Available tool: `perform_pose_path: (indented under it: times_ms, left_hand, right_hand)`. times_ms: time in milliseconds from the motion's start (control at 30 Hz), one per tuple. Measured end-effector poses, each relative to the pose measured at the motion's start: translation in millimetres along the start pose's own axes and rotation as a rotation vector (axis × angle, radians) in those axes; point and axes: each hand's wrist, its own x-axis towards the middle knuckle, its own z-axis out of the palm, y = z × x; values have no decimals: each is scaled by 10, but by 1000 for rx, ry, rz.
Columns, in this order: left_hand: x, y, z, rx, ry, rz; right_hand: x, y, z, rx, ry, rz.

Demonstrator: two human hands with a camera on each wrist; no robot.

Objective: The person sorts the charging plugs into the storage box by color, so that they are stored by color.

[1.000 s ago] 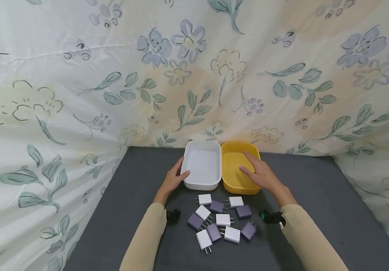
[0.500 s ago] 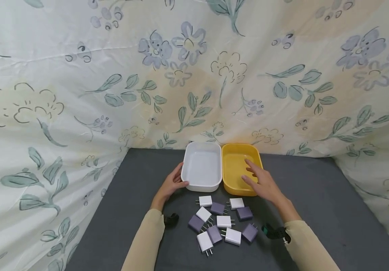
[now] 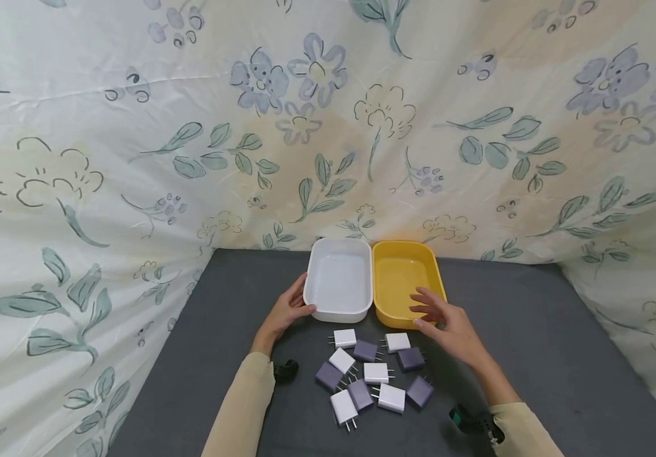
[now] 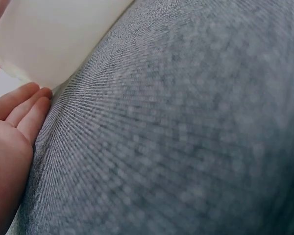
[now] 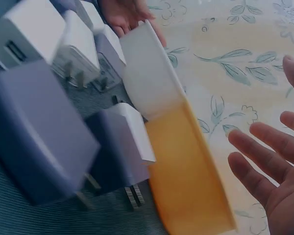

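Loose is the grip on the left: the person's left hand point(image 3: 282, 315) lies along the left side of the white box point(image 3: 339, 317), thumb at its near corner, fingers nearly straight against the outer wall. That forearm slants forward over the table point(image 3: 505, 304), the wrist low. Opposite, the right hand point(image 3: 452, 327) is spread and has hold of nothing, fingers fanned and slightly bent, palm turned inward, thumb the part nearest the plugs. From above it covers the near right corner of the yellow box point(image 3: 402, 279); in the right wrist view the fingertips look apart from that box, though I can't tell how high they hang. Both boxes sit upright, side by side, near the table's far edge. Just on the person's side of them, between the forearms, lie six white plugs point(image 3: 391, 398) and five purple plugs point(image 3: 420, 391) in a loose scatter, prongs pointing every which way. Pale sleeves point(image 3: 242, 406) come down both arms, and flowered cloth point(image 3: 316, 178) hangs behind the boxes.
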Motion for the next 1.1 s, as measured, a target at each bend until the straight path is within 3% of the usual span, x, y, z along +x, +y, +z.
perform_pose_path:
  times_ms: [567, 967, 1100]
  left_hand:
    - [-11, -32, -6, -10, 8, 11]
    - [9, -46, 8, 0, 8, 15]
    - [7, -45, 15, 8, 12, 10]
  right_hand:
    - [-311, 208, 120, 173, -72, -12]
    - [-483, 423, 226, 222, -104, -36]
    - [-532, 468, 247, 241, -103, -2]
